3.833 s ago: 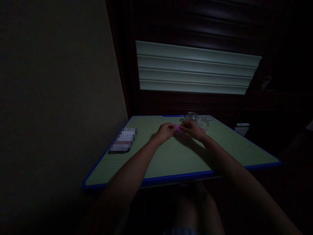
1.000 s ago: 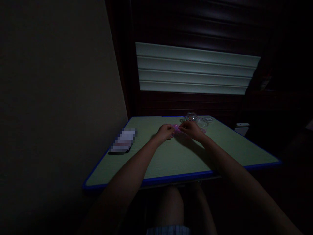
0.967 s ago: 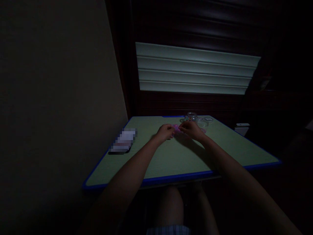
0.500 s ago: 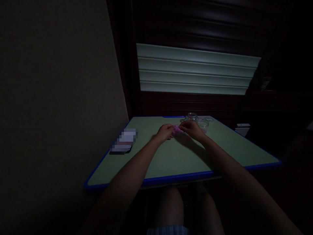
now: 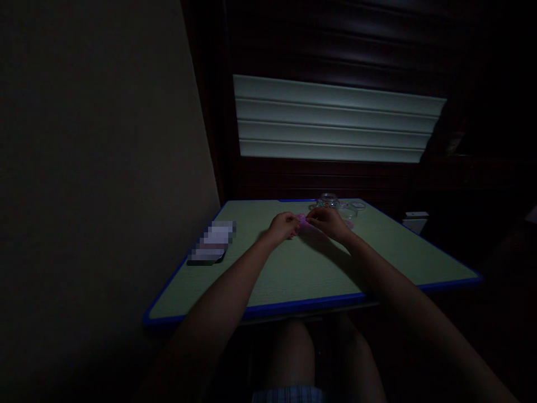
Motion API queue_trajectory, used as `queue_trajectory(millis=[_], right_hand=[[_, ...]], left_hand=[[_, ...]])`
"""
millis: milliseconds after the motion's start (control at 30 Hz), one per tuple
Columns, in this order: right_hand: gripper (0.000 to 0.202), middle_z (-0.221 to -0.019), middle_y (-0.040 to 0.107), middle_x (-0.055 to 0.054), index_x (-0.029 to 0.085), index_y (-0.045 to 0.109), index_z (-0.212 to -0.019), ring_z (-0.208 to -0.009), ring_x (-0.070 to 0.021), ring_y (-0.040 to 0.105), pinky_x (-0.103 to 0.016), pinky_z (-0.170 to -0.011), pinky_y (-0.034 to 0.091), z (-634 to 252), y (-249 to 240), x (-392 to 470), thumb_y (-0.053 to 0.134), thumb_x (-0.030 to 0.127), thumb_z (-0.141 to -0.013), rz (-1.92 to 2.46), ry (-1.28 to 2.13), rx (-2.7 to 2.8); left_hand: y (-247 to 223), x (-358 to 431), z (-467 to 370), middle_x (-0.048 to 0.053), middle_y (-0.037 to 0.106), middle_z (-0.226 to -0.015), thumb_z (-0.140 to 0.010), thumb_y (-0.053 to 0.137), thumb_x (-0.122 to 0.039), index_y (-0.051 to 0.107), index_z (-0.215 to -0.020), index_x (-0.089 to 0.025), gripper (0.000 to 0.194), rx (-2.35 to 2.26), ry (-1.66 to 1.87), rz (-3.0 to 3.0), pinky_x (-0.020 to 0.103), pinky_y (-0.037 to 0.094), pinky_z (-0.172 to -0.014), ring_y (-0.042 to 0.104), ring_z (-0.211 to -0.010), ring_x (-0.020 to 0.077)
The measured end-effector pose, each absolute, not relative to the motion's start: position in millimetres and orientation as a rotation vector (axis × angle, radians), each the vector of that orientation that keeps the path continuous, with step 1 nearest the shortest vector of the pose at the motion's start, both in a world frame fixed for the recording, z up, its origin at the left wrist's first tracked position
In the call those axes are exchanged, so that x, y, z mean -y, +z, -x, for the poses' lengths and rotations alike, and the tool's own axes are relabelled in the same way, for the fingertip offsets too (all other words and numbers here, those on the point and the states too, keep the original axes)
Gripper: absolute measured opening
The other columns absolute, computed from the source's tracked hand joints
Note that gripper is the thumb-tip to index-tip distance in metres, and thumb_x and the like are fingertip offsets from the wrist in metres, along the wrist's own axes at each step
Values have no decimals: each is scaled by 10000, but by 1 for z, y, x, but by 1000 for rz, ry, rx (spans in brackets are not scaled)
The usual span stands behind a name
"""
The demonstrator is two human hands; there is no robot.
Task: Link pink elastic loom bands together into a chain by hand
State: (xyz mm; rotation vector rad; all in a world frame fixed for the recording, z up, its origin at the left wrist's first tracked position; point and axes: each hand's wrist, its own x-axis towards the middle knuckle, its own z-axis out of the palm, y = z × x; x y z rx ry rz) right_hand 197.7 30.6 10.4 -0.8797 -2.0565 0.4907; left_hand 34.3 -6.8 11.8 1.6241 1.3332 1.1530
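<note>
Between my two hands is a small pink-purple shiny thing [image 5: 301, 220]; the dim light hides what kind it is. My left hand [image 5: 282, 227] closes its fingers on the left side of it, low over the table. From the right, my right hand [image 5: 330, 223] pinches its other side with thumb and fingertips. Behind my right hand stands a clear round jar [image 5: 328, 200] with small coloured bits inside. A clear shallow container [image 5: 348, 213] is partly covered by that hand, with something pink at its bottom.
The light green table [image 5: 268, 285] has a raised blue edge. A pixelated flat item [image 5: 213, 242] lies near its left edge. Beside the jar is a clear round lid [image 5: 358, 206]. A wall [image 5: 126, 168] rises on the left, and my knees are under the front edge.
My right hand has shifted very slightly left, closer to my left hand. Both hands keep hold of the pink-purple thing.
</note>
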Motion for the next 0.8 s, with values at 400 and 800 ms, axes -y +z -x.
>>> queue_trajectory(millis=[400, 800], right_hand=[[287, -675, 599, -52, 124, 586, -746, -568, -112, 535, -229, -540, 419, -198, 11, -29, 462, 382, -771, 907, 572, 2021], [302, -639, 588, -42, 114, 599, -713, -579, -114, 516, -226, -539, 395, -198, 9, -32, 493, 395, -740, 946, 597, 2082]], left_hand=[[13, 10, -35, -32, 503, -510, -786, 463, -256, 505, -701, -142, 148, -1332, 1186, -1653, 148, 348, -409, 462, -418, 50], [11, 6, -36, -31, 489, -502, -782, 473, -272, 501, -692, -142, 161, -1348, 1164, -1670, 157, 353, -405, 462, -416, 56]])
